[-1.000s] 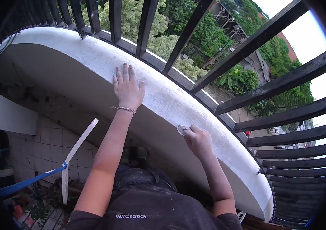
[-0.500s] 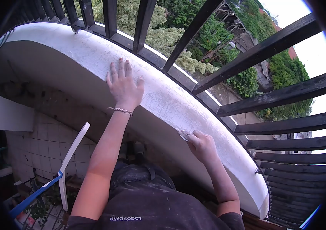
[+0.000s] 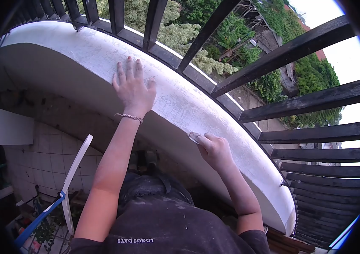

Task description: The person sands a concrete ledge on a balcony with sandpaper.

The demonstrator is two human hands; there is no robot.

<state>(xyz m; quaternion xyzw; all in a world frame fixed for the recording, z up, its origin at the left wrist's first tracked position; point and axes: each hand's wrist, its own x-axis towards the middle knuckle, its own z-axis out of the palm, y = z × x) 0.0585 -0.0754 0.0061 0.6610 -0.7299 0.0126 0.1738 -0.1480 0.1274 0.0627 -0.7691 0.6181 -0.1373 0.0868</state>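
- The left hand [image 3: 132, 89] lay flat on the top of the white curved ledge [image 3: 180, 106], its fingers [image 3: 128, 70] spread wide and pointing towards the black railing [image 3: 247, 80]; it held nothing.
- A braided bracelet [image 3: 128, 117] sat on that wrist.
- The right hand [image 3: 214, 151] was closed around a small pale sanding pad [image 3: 194, 136], the fingers curled narrow on it, and pressed it against the front edge of the ledge, lower and further along than the left hand.
- Only a corner of the pad showed past the knuckles; the rest was hidden in the grip.
- The ledge's surface looked chalky and scratched, with fine cracks near both hands.
- The railing bars rose from the far side of the ledge, with green trees [image 3: 273, 84] beyond them.
- Below the ledge, a tiled floor [image 3: 44, 165] showed, with a white slat [image 3: 76, 167] leaning beside a blue-handled tool [image 3: 40, 219].
- The person's dark shirt [image 3: 167, 224] filled the bottom of the view.
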